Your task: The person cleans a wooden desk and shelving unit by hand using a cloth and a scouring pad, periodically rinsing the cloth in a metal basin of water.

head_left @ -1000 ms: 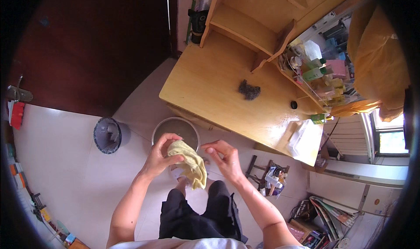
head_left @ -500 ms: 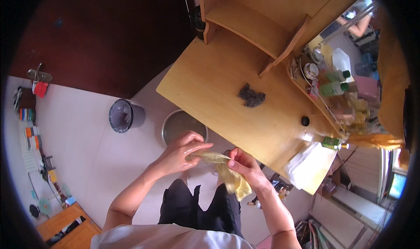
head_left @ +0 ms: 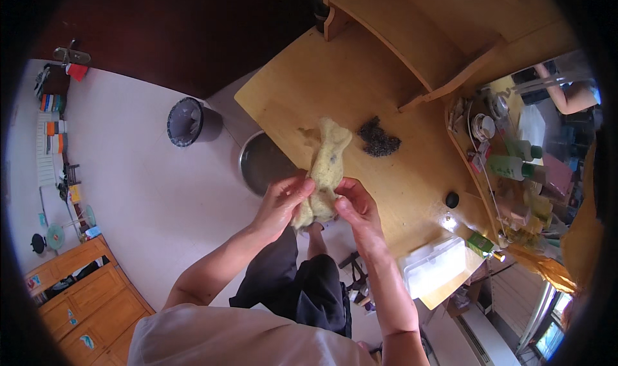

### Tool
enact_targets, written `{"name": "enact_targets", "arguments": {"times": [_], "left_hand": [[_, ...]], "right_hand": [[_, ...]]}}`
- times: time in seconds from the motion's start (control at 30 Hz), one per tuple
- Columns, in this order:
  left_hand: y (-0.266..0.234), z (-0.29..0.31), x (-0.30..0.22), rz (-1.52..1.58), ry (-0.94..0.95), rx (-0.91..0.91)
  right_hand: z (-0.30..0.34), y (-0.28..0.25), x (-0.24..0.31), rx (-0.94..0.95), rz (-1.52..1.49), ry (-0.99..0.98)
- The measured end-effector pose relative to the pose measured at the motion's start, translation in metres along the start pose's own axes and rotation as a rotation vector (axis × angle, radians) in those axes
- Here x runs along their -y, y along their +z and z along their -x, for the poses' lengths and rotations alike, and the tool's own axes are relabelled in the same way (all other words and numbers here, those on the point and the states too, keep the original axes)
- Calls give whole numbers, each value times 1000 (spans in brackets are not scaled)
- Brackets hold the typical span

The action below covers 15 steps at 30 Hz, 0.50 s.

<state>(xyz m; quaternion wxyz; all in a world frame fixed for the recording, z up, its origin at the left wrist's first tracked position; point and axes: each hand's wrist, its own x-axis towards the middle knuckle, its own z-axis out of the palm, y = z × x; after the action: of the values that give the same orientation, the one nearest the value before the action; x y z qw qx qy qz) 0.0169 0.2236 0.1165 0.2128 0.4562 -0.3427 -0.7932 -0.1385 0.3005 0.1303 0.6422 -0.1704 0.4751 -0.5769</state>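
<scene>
A pale yellow cloth (head_left: 329,163) hangs between my hands, bunched lengthwise, with its far end over the desk's front edge. My left hand (head_left: 281,202) pinches its left side between thumb and fingers. On the other side, my right hand (head_left: 358,211) grips the cloth's edge the same way. Dark specks show on the cloth. A dark grey, crumpled scouring pad or clump (head_left: 378,137) lies on the wooden desk (head_left: 412,186), beyond and to the right of the cloth. Below the desk edge, partly hidden, a round metal basin (head_left: 257,166) stands on the floor.
A grey bin (head_left: 193,122) with a liner stands on the floor at left. On the desk are a small black round object (head_left: 452,200), a clear plastic container (head_left: 434,263) and a green box (head_left: 479,242). Bottles (head_left: 512,166) crowd the right-hand shelf. A dark red door (head_left: 161,31) is at far left.
The cloth has gone from folded and drooping to stretched out away from me, over the desk edge. My left hand has shifted from loosely spread fingers to a pinch. The view has turned slightly.
</scene>
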Motion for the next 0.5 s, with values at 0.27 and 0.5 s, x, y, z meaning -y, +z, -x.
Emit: {"name": "enact_targets", "arguments": {"times": [0.27, 0.5], "left_hand": [[-52, -5, -33, 246, 68, -104], [-41, -43, -141, 57, 594, -106]], "right_hand": [[-41, 18, 9, -364, 67, -260], [-91, 64, 87, -346, 299, -831]]}}
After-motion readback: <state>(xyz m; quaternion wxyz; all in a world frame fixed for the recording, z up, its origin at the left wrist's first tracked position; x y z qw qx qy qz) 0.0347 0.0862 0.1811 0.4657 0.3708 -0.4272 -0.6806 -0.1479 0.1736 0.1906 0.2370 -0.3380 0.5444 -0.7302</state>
